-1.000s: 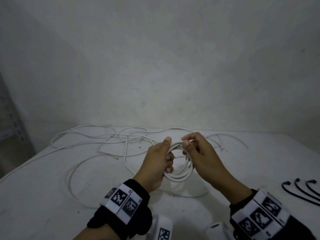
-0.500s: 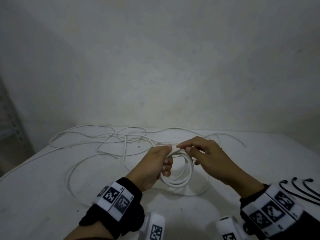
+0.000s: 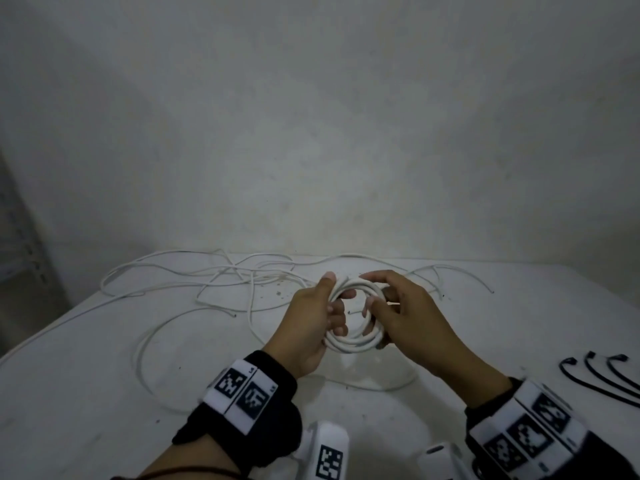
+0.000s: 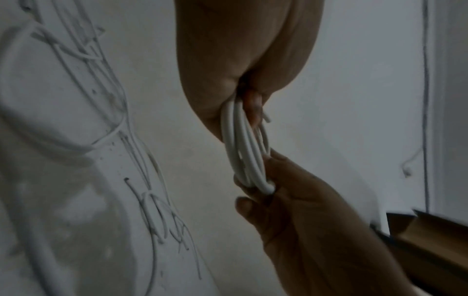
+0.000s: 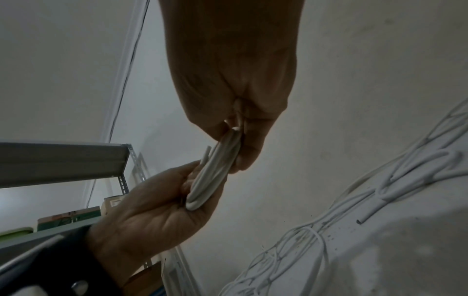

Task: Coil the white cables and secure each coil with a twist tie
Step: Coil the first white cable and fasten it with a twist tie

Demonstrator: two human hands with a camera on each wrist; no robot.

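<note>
A white cable coil [image 3: 356, 342] of several loops hangs above the table between both hands. My left hand [image 3: 313, 323] grips its left side, thumb up over the top. My right hand [image 3: 405, 317] pinches its right side with thumb and fingers. In the left wrist view the coil [image 4: 247, 152] runs edge-on from my left hand down to my right hand [image 4: 291, 200]. In the right wrist view the coil [image 5: 215, 176] is clamped between my right fingers above and my left hand [image 5: 162, 206] below. Three black twist ties [image 3: 602, 375] lie on the table at the right.
Several loose white cables [image 3: 214, 282] sprawl tangled across the far and left part of the white table [image 3: 86, 393]; one loop [image 3: 145, 344] curves toward me. A plain wall stands close behind. A metal shelf [image 5: 63, 160] is at the left.
The trailing cable end has been wound in, so the coil now hangs as a closed ring. My right hand moved from the top of the coil to grip its right side.
</note>
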